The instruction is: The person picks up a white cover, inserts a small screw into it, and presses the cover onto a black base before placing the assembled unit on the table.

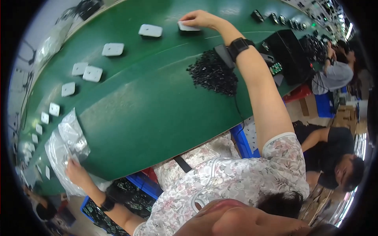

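Note:
My right hand point(202, 19) reaches to the far side of the green table and closes over a white rounded-corner case point(189, 27), its fingers on the top and near edge. The case is partly hidden under the hand. At the left, my left hand point(78, 173) pinches the clear plastic bag point(56, 151), which lies crumpled on the table. What the bag holds is hard to make out. Similar white cases point(150, 30) stand apart in a curved row, running from my right hand toward the left edge; one is this case point(113, 49).
A heap of small black parts point(212, 74) lies on the green table point(157, 106) below my right forearm. A black box point(289, 55) and green circuit boards point(276, 69) sit to the right. Blue bins point(143, 183) stand under the table edge. Other people work at the right and lower left.

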Action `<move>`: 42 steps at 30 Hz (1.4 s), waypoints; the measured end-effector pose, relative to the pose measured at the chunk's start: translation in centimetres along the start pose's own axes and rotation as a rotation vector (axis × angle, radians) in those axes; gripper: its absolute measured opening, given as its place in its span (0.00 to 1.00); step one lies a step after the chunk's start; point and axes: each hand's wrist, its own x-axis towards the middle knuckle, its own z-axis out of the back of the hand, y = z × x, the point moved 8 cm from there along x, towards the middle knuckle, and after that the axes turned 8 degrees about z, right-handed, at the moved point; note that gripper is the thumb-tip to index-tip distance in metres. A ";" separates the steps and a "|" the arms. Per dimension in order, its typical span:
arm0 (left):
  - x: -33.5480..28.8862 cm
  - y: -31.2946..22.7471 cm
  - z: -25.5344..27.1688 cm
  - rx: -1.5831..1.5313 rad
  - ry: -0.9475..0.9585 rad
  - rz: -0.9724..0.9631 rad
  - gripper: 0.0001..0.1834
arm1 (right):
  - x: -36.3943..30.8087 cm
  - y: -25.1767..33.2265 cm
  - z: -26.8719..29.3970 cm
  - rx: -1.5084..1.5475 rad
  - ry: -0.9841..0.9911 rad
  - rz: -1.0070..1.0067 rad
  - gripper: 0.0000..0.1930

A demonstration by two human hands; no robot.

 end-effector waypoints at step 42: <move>-5.3 -31.2 9.8 -1.496 0.412 -0.337 0.10 | -14.8 15.9 -9.4 0.134 -0.526 0.169 0.14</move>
